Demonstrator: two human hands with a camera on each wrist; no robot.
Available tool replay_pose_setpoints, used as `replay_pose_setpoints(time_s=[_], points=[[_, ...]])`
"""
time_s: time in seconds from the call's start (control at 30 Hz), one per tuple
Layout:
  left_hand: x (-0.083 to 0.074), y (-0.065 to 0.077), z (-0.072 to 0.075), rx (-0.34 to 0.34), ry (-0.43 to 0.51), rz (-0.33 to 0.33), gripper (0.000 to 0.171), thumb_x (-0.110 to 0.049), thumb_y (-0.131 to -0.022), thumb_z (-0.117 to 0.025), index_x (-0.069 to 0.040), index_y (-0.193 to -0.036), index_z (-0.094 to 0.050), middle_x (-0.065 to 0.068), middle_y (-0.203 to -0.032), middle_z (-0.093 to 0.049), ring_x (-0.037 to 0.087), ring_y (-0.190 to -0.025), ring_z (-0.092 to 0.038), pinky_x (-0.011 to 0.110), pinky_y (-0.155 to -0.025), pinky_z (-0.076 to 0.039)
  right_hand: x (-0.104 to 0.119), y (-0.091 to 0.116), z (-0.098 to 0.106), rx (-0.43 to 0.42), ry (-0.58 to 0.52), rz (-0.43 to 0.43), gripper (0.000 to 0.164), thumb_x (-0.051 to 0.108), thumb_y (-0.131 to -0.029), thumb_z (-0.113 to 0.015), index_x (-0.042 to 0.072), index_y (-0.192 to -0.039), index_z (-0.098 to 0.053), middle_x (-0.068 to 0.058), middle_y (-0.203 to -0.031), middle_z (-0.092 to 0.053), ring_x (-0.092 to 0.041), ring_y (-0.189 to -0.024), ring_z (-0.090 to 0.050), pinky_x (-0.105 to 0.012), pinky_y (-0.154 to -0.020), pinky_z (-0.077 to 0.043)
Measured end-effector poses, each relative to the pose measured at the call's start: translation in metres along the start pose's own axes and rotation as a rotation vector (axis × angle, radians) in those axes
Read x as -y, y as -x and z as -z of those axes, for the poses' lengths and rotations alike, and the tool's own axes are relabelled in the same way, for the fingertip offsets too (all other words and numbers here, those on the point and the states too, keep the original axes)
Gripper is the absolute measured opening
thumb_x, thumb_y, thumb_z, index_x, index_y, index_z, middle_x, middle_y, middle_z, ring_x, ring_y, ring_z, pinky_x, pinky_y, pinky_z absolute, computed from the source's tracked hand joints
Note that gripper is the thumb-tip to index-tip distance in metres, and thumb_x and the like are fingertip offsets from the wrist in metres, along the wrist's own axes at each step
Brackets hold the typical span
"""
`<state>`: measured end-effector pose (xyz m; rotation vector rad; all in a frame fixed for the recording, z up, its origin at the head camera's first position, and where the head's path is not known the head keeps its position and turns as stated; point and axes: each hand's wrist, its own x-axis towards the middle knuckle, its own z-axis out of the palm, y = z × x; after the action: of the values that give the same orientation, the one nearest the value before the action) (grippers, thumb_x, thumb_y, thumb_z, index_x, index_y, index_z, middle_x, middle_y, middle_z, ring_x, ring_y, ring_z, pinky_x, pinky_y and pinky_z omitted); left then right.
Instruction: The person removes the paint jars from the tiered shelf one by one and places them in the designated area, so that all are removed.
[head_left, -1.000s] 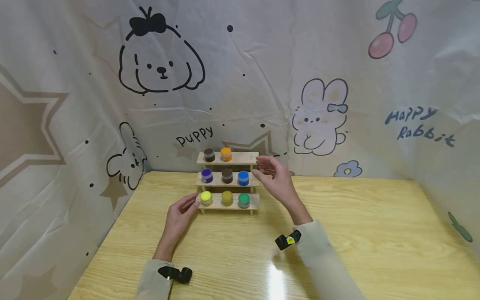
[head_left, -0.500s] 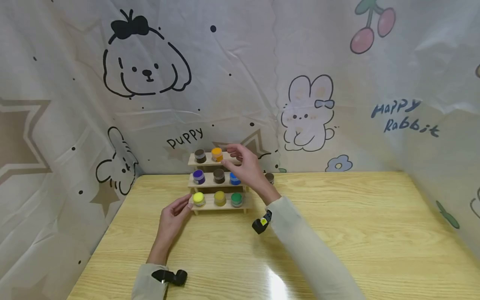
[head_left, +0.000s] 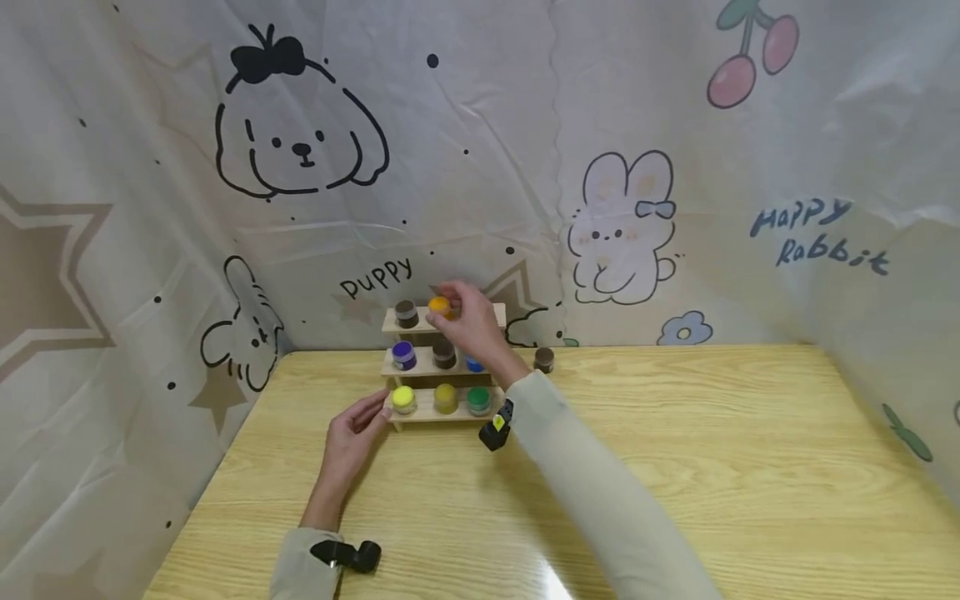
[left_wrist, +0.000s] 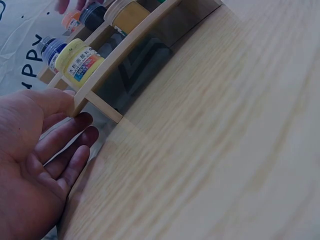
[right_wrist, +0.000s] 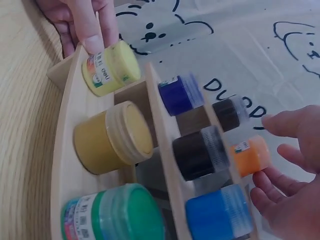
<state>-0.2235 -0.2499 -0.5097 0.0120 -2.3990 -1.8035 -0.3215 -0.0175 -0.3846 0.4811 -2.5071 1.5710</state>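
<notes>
The orange jar [right_wrist: 250, 156] stands upright on the top shelf of the pale wooden rack [head_left: 497, 316], its lid lighter than its glossy body, with a small white label on the side. The person's right hand [head_left: 477, 323] reaches around it, fingers gently bent and spread, their tips at the jar, the thumb a little apart from it; how firmly they touch cannot be told. The left hand [head_left: 351, 435] pinches the left end of the bottom shelf, thumb against the wood, the other fingers loosely bent. Just beside the orange jar is a dark jar [head_left: 407, 314]. The middle shelf bears purple, dark brown and blue jars, the bottom one yellow, mustard and green, all with ridged or clear-rimmed lids
</notes>
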Motion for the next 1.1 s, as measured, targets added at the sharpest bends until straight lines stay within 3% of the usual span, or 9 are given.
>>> replay_pose_setpoints(time_s=[0.13, 0.37, 0.57, 0.9, 1.1], points=[[0.001, 0.0, 0.0, -0.002, -0.014, 0.011, 0.04, -0.019, -0.1, -0.07, -0.006, -0.138, -0.065, 0.014, -0.135, -0.066, 0.009, -0.119, -0.063, 0.013, -0.093, -0.048, -0.005, -0.002, -0.003, -0.007, 0.006, -0.029, 0.044, 0.015, -0.096, -0.074, 0.002, -0.136, -0.06, -0.013, -0.127, -0.065, -0.027, -0.115, -0.061, -0.035, -0.098, -0.052], [-0.002, 0.002, -0.001, -0.009, -0.022, -0.001, 0.039, -0.018, -0.101, -0.07, -0.006, -0.138, -0.065, 0.014, -0.135, -0.066, 0.019, -0.123, -0.062, 0.011, -0.092, -0.048, -0.012, -0.005, -0.004, -0.022, -0.002, -0.041, 0.04, 0.019, -0.096, -0.075, 0.003, -0.131, -0.065, -0.011, -0.117, -0.069, -0.023, -0.106, -0.065, -0.033, -0.092, -0.054], [-0.002, 0.001, -0.002, -0.009, -0.038, -0.029, 0.04, -0.018, -0.101, -0.069, -0.003, -0.138, -0.064, 0.018, -0.134, -0.066, 0.017, -0.122, -0.063, 0.011, -0.091, -0.048, -0.014, -0.004, 0.001, -0.018, -0.021, -0.039, 0.035, 0.018, -0.096, -0.076, 0.005, -0.127, -0.068, -0.009, -0.114, -0.071, -0.021, -0.101, -0.067, -0.031, -0.088, -0.056], [-0.001, 0.0, -0.001, 0.013, -0.037, -0.023, 0.041, -0.02, -0.101, -0.069, -0.004, -0.139, -0.064, 0.016, -0.136, -0.065, 0.016, -0.122, -0.062, 0.012, -0.093, -0.048, -0.017, 0.017, 0.03, -0.062, -0.07, 0.024, 0.032, 0.015, -0.095, -0.077, 0.005, -0.124, -0.069, -0.009, -0.113, -0.072, -0.021, -0.104, -0.068, -0.03, -0.089, -0.057], [0.0, 0.0, -0.001, 0.01, -0.047, -0.019, 0.041, -0.022, -0.102, -0.068, -0.005, -0.139, -0.063, 0.015, -0.137, -0.065, 0.005, -0.118, -0.062, 0.011, -0.093, -0.047, -0.024, 0.039, 0.055, -0.079, -0.09, 0.099, 0.036, 0.016, -0.094, -0.078, 0.004, -0.126, -0.068, -0.009, -0.117, -0.071, -0.022, -0.107, -0.067, -0.041, -0.094, -0.056]])
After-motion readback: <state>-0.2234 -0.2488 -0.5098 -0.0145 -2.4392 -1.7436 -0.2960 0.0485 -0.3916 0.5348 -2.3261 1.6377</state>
